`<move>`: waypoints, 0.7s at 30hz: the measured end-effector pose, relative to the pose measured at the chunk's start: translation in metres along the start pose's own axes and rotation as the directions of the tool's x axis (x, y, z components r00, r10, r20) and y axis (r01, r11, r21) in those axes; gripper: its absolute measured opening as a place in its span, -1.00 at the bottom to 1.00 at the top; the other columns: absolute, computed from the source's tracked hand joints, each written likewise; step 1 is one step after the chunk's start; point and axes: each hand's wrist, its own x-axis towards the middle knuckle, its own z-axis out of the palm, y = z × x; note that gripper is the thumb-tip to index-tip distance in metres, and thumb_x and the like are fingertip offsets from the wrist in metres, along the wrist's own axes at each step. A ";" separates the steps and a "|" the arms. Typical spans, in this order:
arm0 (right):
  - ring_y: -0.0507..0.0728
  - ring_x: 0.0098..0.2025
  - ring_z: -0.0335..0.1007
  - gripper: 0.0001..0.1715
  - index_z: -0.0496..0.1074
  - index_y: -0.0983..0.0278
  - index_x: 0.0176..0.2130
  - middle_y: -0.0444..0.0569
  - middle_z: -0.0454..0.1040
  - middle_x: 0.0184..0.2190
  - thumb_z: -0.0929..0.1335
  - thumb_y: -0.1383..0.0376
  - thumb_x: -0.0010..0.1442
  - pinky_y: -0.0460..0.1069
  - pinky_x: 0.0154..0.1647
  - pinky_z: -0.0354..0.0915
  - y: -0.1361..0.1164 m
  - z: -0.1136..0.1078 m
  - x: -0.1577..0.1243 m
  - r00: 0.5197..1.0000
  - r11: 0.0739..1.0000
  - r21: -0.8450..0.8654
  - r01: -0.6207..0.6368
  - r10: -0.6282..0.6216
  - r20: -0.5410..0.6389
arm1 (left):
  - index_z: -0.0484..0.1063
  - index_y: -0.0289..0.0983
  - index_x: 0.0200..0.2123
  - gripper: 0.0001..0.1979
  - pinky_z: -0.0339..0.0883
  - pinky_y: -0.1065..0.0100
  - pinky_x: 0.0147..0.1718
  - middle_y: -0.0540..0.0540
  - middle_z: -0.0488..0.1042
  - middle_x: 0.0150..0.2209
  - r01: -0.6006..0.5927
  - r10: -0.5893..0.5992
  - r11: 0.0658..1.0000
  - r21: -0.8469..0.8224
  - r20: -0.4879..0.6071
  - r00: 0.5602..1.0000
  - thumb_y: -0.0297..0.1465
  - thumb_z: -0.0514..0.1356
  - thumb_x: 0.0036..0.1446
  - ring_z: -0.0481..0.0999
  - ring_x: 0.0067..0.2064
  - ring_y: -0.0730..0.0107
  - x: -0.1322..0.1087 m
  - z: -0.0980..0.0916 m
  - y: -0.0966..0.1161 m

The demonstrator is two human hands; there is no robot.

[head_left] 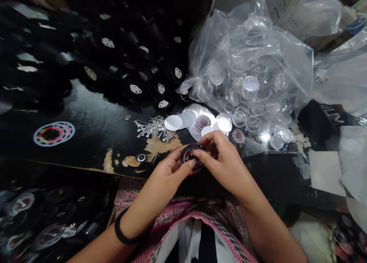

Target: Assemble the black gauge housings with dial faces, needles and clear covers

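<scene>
Both my hands meet over the near edge of a black worktable (94,121). My left hand (169,171) grips a small round black gauge body with a coloured dial face (189,156) from below and the left. Over the top of the same gauge my right hand (219,159) is closed, its thumb and fingers pressing on the dial's rim. Just beyond the hands lies a small heap of white discs and printed dial faces (197,121). A scatter of thin metal pointers (153,128) lies to the left of that heap.
A clear plastic bag of transparent round lenses (252,79) fills the back right. Many black round housings with white tabs (134,75) are piled at the back left. One printed dial (54,133) lies alone at left. Finished gauges (34,221) lie at lower left.
</scene>
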 end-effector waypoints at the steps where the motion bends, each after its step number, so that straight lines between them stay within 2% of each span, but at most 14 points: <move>1: 0.01 -0.31 0.32 -0.86 0.38 0.24 -0.19 -0.12 0.42 -0.25 0.39 0.27 0.24 -0.08 -0.30 0.27 0.000 0.002 -0.001 1.000 1.000 0.021 -0.005 0.004 0.029 | 0.52 -0.07 0.05 -0.60 0.48 0.23 0.03 -0.04 0.56 0.09 0.006 -0.006 1.000 0.024 -0.001 1.000 -0.24 0.34 0.12 0.55 0.07 0.17 -0.002 -0.004 0.000; 3: 0.02 -0.26 0.38 -0.84 0.40 0.24 -0.13 -0.11 0.47 -0.24 0.37 0.25 0.28 -0.07 -0.25 0.30 -0.001 0.006 0.000 0.990 0.997 0.077 0.009 -0.020 0.138 | 0.53 -0.11 0.03 -0.60 0.47 0.25 0.03 -0.06 0.59 0.03 0.015 -0.013 0.995 0.102 -0.022 1.000 -0.23 0.35 0.11 0.57 0.05 0.17 -0.008 -0.015 0.001; 5: 0.05 -0.19 0.42 -0.79 0.42 0.25 -0.07 -0.09 0.51 -0.20 0.34 0.22 0.32 -0.04 -0.16 0.32 -0.005 0.011 0.008 0.970 0.995 0.059 0.079 -0.090 0.224 | 0.55 -0.12 0.00 -0.62 0.44 0.29 0.06 -0.06 0.60 0.00 0.006 0.007 0.987 0.164 -0.082 0.997 -0.22 0.35 0.10 0.56 0.05 0.18 -0.014 -0.029 0.002; 7: 0.12 -0.10 0.43 -0.79 0.45 0.28 -0.06 -0.02 0.53 -0.15 0.31 0.26 0.35 0.04 -0.06 0.31 -0.010 0.019 0.020 0.962 0.970 -0.153 0.190 -0.153 0.226 | 0.55 -0.11 -0.01 -0.65 0.44 0.33 0.04 -0.04 0.60 0.00 -0.023 0.051 0.987 0.157 -0.173 0.984 -0.22 0.34 0.11 0.55 0.04 0.20 -0.021 -0.043 0.002; 9: 0.22 -0.07 0.41 -0.79 0.48 0.32 -0.10 0.05 0.53 -0.15 0.27 0.33 0.35 0.13 -0.04 0.27 -0.015 0.030 0.035 0.955 0.842 -0.460 0.282 -0.201 0.217 | 0.55 -0.10 -0.01 -0.66 0.49 0.39 -0.08 -0.03 0.59 0.00 -0.066 0.092 0.993 0.103 -0.271 0.958 -0.23 0.33 0.12 0.55 0.02 0.22 -0.026 -0.051 0.003; 11: 0.29 -0.09 0.40 -0.78 0.48 0.34 -0.13 0.09 0.52 -0.17 0.25 0.36 0.34 0.17 -0.10 0.25 -0.019 0.041 0.049 0.937 0.667 -0.658 0.350 -0.238 0.256 | 0.56 -0.11 -0.04 -0.69 0.49 0.47 -0.23 -0.03 0.59 -0.02 -0.108 0.116 0.993 0.042 -0.348 0.930 -0.25 0.34 0.12 0.55 -0.01 0.24 -0.030 -0.054 0.005; 13: 0.31 -0.12 0.40 -0.78 0.46 0.36 -0.14 0.11 0.52 -0.19 0.24 0.36 0.34 0.17 -0.16 0.23 -0.022 0.049 0.057 0.912 0.549 -0.729 0.409 -0.273 0.306 | 0.57 -0.12 -0.09 -0.72 0.49 0.50 -0.27 -0.03 0.59 -0.04 -0.133 0.114 0.991 -0.024 -0.383 0.917 -0.28 0.35 0.10 0.56 -0.03 0.27 -0.032 -0.053 0.009; 15: 0.30 -0.16 0.41 -0.79 0.45 0.37 -0.17 0.11 0.52 -0.23 0.24 0.35 0.34 0.17 -0.19 0.20 -0.023 0.053 0.061 0.894 0.489 -0.750 0.446 -0.288 0.345 | 0.58 -0.14 -0.13 -0.76 0.51 0.47 -0.20 -0.03 0.60 -0.05 -0.150 0.101 0.984 -0.097 -0.392 0.915 -0.32 0.36 0.09 0.56 -0.03 0.28 -0.032 -0.049 0.013; 18: 0.28 -0.19 0.41 -0.79 0.45 0.38 -0.21 0.11 0.53 -0.27 0.25 0.36 0.33 0.16 -0.18 0.18 -0.025 0.052 0.062 0.886 0.490 -0.738 0.464 -0.277 0.373 | 0.58 -0.17 -0.15 -0.81 0.51 0.40 -0.08 -0.05 0.60 -0.04 -0.188 0.092 0.959 -0.210 -0.398 0.913 -0.38 0.33 0.12 0.56 0.00 0.29 -0.028 -0.044 0.019; 19: 0.26 -0.20 0.42 -0.80 0.45 0.38 -0.22 0.10 0.53 -0.27 0.26 0.35 0.32 0.14 -0.18 0.18 -0.024 0.050 0.061 0.894 0.533 -0.718 0.448 -0.266 0.360 | 0.58 -0.19 -0.15 -0.82 0.51 0.36 -0.05 -0.07 0.60 -0.03 -0.194 0.081 0.947 -0.254 -0.397 0.914 -0.39 0.31 0.15 0.57 0.00 0.28 -0.026 -0.042 0.020; 21: 0.19 -0.22 0.42 -0.84 0.46 0.35 -0.25 0.04 0.54 -0.29 0.29 0.34 0.30 0.09 -0.18 0.18 -0.023 0.047 0.059 0.919 0.684 -0.618 0.388 -0.238 0.314 | 0.57 -0.19 -0.16 -0.85 0.53 0.26 -0.03 -0.10 0.61 -0.03 -0.167 0.022 0.914 -0.370 -0.367 0.930 -0.39 0.27 0.19 0.59 0.00 0.22 -0.022 -0.039 0.023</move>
